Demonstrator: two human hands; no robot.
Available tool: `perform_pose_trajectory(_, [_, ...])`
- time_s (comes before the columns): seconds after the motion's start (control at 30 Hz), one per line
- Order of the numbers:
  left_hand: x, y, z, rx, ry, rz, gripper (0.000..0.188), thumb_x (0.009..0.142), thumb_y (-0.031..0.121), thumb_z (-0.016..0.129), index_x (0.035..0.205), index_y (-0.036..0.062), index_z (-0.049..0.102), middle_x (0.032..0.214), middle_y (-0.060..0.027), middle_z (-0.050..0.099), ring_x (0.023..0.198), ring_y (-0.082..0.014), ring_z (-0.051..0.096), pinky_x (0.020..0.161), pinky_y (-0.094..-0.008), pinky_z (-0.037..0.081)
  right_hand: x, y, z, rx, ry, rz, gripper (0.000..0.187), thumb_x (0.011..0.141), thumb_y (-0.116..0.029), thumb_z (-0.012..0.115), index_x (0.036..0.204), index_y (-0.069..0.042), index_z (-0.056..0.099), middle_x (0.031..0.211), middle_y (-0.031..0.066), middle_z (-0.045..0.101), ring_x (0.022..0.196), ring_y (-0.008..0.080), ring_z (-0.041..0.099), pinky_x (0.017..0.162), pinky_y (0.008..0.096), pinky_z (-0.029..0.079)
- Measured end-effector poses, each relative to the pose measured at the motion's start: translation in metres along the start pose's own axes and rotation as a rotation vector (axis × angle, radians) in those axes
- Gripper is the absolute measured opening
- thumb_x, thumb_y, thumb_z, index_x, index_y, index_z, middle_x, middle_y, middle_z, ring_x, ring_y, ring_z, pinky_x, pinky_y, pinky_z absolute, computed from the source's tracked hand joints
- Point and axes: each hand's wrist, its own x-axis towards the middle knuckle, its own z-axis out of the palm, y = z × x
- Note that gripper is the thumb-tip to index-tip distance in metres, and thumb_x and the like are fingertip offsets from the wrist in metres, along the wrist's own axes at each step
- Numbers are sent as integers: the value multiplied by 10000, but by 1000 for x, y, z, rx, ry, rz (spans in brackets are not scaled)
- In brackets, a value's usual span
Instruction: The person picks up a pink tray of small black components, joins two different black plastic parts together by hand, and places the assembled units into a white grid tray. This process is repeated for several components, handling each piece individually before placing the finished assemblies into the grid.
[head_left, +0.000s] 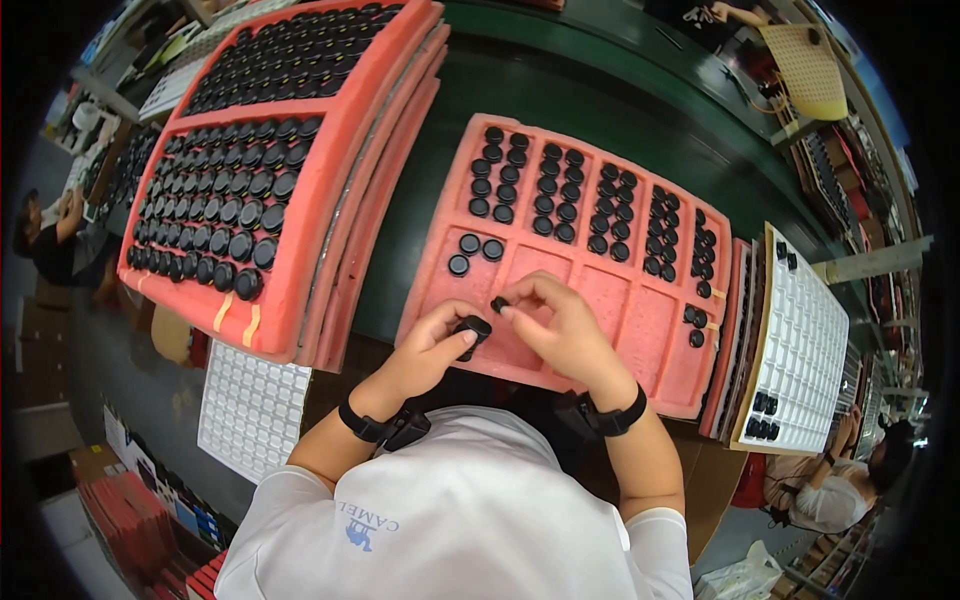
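Observation:
My left hand (pixel 428 348) is closed around a black cylindrical part (pixel 478 327), thumb against its side. Close to it on the right, my right hand (pixel 562 328) pinches a small black round piece (pixel 500 303) between thumb and fingers. Both hands are over the near side of a pink foam tray (pixel 600 322) with rectangular compartments. Black round parts (pixel 543 204) stand in paired columns in its far compartments. Three more black parts (pixel 469 243) sit in the near left compartment, just beyond my left hand. Several others (pixel 697 338) are in the near right one.
A high stack of pink foam trays (pixel 310 200), filled with black parts, rises at left. White gridded trays lie at lower left (pixel 255 412) and at right (pixel 800 360), the right one bearing some black parts. Co-workers (pixel 60 225) are at the far left, right and top.

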Motion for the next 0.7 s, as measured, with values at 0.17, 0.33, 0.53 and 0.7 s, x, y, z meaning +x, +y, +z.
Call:
perform_pose_trajectory(0.17, [-14, -5, -28, -86, 99, -58, 239, 894, 98, 465, 1113, 3, 476, 949, -53, 515, 850, -125, 519, 765, -261, 439, 41, 16, 20, -391, 85, -182, 216, 746, -103, 659, 932, -8, 607, 884, 123, 585, 833, 271, 558, 734, 329, 454])
perform_pose_trajectory(0.33, [-23, -8, -38, -132, 192, -14, 225, 891, 96, 445, 1096, 8, 475, 943, -66, 513, 836, -141, 525, 754, -289, 450, 66, 29, 45, -776, 94, -359, 228, 735, -125, 667, 926, -17, 605, 860, 127, 567, 827, 291, 544, 739, 360, 447])
perform_pose_trajectory(0.53, [-25, 2, -37, -438, 189, 28, 223, 872, 84, 483, 1081, 8, 466, 888, -69, 521, 795, -141, 530, 712, -291, 460, 70, 29, 47, -861, 86, -387, 229, 726, -132, 677, 905, -15, 596, 838, 125, 549, 830, 306, 530, 729, 378, 440])
perform_pose_trajectory(0.7, [-19, -2, -47, -47, 167, 56, 268, 826, 72, 571, 1072, -1, 492, 789, -46, 518, 735, -123, 529, 650, -256, 456, 38, 0, 30, -530, 42, -346, 238, 726, -65, 657, 940, -7, 570, 867, 135, 560, 834, 304, 541, 740, 367, 439])
